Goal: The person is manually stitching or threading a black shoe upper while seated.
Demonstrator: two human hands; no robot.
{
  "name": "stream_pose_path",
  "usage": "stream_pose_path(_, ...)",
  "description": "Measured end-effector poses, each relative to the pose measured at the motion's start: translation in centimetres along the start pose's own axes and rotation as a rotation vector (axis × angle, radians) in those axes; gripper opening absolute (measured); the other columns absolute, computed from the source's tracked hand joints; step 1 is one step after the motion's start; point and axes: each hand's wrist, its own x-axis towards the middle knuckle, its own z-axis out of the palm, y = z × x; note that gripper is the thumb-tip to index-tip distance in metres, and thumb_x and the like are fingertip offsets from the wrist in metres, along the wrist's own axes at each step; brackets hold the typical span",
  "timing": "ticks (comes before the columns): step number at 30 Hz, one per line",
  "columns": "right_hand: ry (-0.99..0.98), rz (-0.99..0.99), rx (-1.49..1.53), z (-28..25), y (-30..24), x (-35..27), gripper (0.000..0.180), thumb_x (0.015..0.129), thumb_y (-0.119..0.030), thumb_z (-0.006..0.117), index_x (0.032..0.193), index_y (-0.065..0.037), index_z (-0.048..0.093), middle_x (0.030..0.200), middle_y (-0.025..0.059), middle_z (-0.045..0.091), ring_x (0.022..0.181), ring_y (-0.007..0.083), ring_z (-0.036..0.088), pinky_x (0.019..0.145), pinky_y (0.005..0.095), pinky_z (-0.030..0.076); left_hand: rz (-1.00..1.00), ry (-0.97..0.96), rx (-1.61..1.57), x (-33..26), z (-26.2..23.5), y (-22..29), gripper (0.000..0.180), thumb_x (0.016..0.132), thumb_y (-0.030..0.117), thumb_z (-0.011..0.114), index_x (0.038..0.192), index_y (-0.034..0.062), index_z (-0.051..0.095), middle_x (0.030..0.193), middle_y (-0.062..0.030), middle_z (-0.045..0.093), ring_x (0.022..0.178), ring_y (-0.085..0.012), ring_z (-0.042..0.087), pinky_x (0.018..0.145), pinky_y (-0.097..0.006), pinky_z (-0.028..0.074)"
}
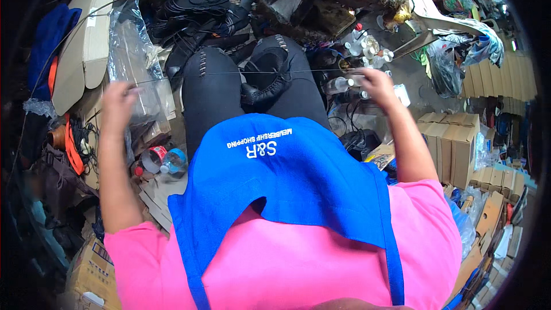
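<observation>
A thin black cord (218, 73) is stretched nearly straight across my lap, from one hand to the other. My left hand (119, 102), somewhat blurred, is closed on its left end, beside a clear plastic sheet. Off to the right, my right hand (376, 86) is closed around the other end, above several plastic bottles (338, 85). Between my thighs lies a black bundle (268, 74) that looks like looped cable, and the cord passes over it. A blue apron (287, 166) covers the top of my lap.
Flattened cardboard (86, 40) leans at the far left, and coiled black cables (195, 11) lie ahead of my knees. Folded cardboard boxes (450, 146) are stacked on the right. Two bottles (173, 161) sit low on the left. A draped cloth (485, 43) hangs at the far right.
</observation>
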Motion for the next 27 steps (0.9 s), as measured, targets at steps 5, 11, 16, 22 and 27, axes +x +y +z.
stream_pose_path(5, 0.096, 0.472, -0.163, -2.5, 12.8, -5.2, 0.027, 0.083, -0.025, 0.062, 0.101, -0.006, 0.067, 0.094, 0.0176, 0.066, 0.089, 0.0295, 0.065, 0.08, 0.0381, 0.048, -0.318, 0.096, 0.463, -3.7, -4.4, -9.7, 0.018, 0.079, 0.014, 0.064, 0.091, 0.0004, 0.063, 0.085, -0.0178, 0.058, 0.082, -0.0358, 0.057, 0.072, -0.042, 0.046)
stream_pose_path(11, -0.417, -0.012, 0.011, 0.3, -1.0, -0.4, 0.036, 0.086, -0.011, 0.056, 0.121, -0.016, 0.059, 0.095, 0.0193, 0.061, 0.087, 0.0308, 0.059, 0.077, 0.0371, 0.046, 0.042, 0.213, -0.087, 1.5, 2.8, 7.3, 0.026, 0.077, 0.012, 0.068, 0.103, 0.0078, 0.066, 0.099, -0.0115, 0.062, 0.093, -0.0295, 0.06, 0.082, -0.037, 0.047)
stream_pose_path(16, -0.173, -0.25, 0.581, 1.1, -12.1, 3.8, 0.018, 0.08, -0.004, 0.065, 0.098, -0.007, 0.067, 0.088, 0.0059, 0.06, 0.083, 0.0152, 0.059, 0.077, 0.0279, 0.047, 0.419, -0.159, -0.54, 5.3, 6.6, 18.0, 0.037, 0.076, 0.01, 0.069, 0.112, 0.007, 0.063, 0.112, -0.0133, 0.061, 0.104, -0.0268, 0.059, 0.09, -0.034, 0.046)
stream_pose_path(22, -0.112, -0.393, 0.405, 1.9, -12.6, 6.0, 0.011, 0.077, -0.004, 0.067, 0.088, -0.005, 0.067, 0.089, 0.0059, 0.062, 0.084, 0.0173, 0.061, 0.076, 0.0298, 0.049, 0.383, -0.403, -0.487, 7.7, 9.7, 20.4, 0.029, 0.075, 0.015, 0.072, 0.1, 0.0042, 0.063, 0.097, -0.0125, 0.061, 0.09, -0.0276, 0.06, 0.08, -0.035, 0.048)
stream_pose_path(27, -0.137, -0.5, 0.485, 3.0, -12.3, 6.0, 0.011, 0.075, -0.005, 0.069, 0.086, -0.007, 0.067, 0.084, 0.0047, 0.06, 0.081, 0.0176, 0.06, 0.074, 0.0292, 0.048, 0.285, -0.589, -0.691, 8.8, 11.8, 19.2, 0.023, 0.078, 0.019, 0.07, 0.094, 0.0025, 0.065, 0.09, -0.0105, 0.065, 0.076, -0.0194, 0.061, 0.068, -0.033, 0.049)
